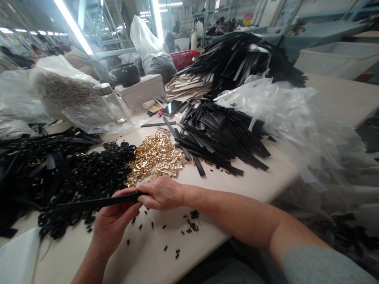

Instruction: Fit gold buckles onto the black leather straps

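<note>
A black strap (91,203) runs across my two hands, its free end reaching left over the black loops. My left hand (111,223) is closed around it from below. At the strap's right end, my right hand (162,193) pinches it; that tip is hidden by the fingers. Just beyond my hands lies a heap of gold buckles (156,154). Left of them spreads a pile of small black loops (103,169). Farther right is a stack of black straps (219,130). Small black bits (192,223) are scattered on the table near me.
More black straps with gold buckles (32,157) lie at the left. A glass jar (111,100), a white box (142,90) and a phone (172,107) stand or lie behind. Clear plastic sheeting (281,98) drapes over the table's right edge. A white block (19,252) sits front left.
</note>
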`<state>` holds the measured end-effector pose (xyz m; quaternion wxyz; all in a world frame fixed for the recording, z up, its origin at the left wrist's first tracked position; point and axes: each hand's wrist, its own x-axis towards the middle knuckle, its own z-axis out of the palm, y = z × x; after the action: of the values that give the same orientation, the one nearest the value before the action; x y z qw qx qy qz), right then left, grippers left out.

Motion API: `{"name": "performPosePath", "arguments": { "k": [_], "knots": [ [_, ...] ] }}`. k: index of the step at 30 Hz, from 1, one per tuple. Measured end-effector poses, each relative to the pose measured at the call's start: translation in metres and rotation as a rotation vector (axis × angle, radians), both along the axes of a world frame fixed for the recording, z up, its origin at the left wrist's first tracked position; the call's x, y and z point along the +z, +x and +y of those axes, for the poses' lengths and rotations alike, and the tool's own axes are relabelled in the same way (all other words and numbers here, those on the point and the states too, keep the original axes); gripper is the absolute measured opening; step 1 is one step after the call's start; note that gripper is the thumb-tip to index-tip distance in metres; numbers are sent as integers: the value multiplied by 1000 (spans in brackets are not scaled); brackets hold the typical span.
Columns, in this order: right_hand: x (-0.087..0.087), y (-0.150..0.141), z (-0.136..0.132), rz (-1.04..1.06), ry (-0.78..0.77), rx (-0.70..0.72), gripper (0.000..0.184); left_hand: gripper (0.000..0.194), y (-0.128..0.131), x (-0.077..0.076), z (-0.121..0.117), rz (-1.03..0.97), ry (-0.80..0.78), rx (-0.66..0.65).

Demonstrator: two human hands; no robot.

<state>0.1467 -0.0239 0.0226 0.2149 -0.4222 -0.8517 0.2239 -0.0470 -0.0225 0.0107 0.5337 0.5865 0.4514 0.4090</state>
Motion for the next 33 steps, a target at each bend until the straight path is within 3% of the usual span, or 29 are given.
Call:
{"name": "performPosePath", "arguments": {
  "k": [13, 23, 33],
  "knots": [
    [-6, -4, 1, -31, 15, -87, 35, 46, -10, -12, 9, 92, 62, -100],
    [-3, -4, -1, -10, -12, -70, 35, 47, -12, -8, 6, 134, 69, -106],
    [-8, -6, 0, -51, 4, -87, 37, 45, -17, -16, 9, 184, 138, -113]
  ]
}}
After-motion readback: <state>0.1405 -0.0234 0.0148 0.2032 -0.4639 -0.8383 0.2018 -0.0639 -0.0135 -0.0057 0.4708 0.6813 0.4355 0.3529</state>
